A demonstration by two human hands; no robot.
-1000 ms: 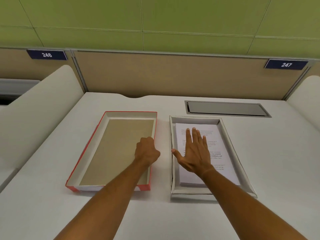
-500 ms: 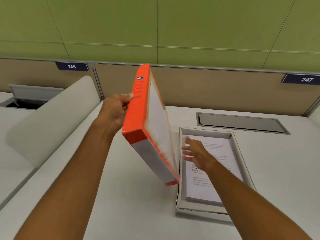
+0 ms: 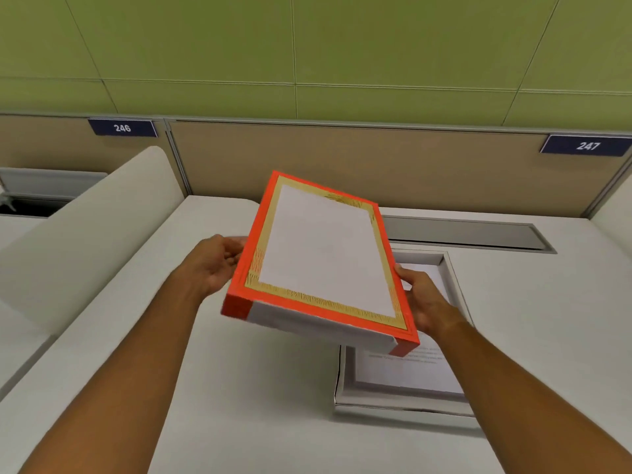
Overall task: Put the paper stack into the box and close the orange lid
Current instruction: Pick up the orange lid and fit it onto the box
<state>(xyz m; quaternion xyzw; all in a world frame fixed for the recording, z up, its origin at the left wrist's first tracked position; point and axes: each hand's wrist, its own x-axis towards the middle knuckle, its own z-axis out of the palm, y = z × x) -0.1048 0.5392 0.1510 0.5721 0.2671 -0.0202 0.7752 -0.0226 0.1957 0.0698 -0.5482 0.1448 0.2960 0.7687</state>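
The orange lid [image 3: 321, 254] is in the air above the desk, top side up and tilted, its orange rim framing a gold border and a white panel. My left hand [image 3: 213, 265] grips its left long edge. My right hand [image 3: 422, 295] holds its right long edge. Below and to the right, the grey-white box [image 3: 400, 403] lies on the desk with the paper stack [image 3: 410, 371] of printed sheets inside. The lid and my right hand hide much of the box and paper.
The white desk [image 3: 260, 388] has a grey cable hatch [image 3: 468, 234] at the back right. A rounded white divider [image 3: 89, 230] stands to the left, a brown back panel with number plates 246 [image 3: 122, 127] and 247 [image 3: 586, 145] behind.
The lid was lifted off the desk by my left hand, turned over from inside-up to top-up, and swung right over the box. My right hand left the paper and took the lid's right edge.
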